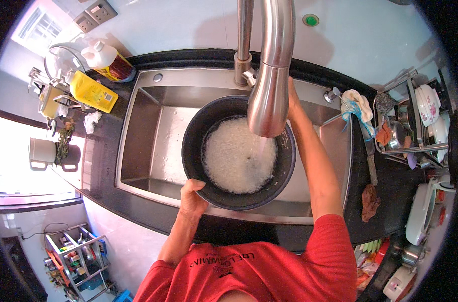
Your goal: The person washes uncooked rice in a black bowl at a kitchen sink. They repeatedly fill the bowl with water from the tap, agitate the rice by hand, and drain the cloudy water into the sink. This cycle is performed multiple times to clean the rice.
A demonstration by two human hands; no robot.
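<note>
A round dark pot (193, 151) is held over the steel sink (156, 194), its bottom hidden. Inside it, white rice (229, 158) lies in cloudy water. From the faucet head (270, 103), a stream of water (261, 147) runs into the right part of the pot. My left hand (193, 198) grips the pot's near-left rim, thumb on top and the other fingers underneath, out of sight. My right arm reaches past the pot's right side, and my right hand (292, 95) is mostly behind the faucet, near its lever. What its fingers do is hidden.
A yellow bottle (94, 91) and a large jug (107, 60) stand on the dark counter, left. A crumpled white cloth (91, 122) lies nearby. At right are a dish rack (412, 151), a pale cloth (357, 105), a brown rag (370, 202) and a soap dispenser (331, 94).
</note>
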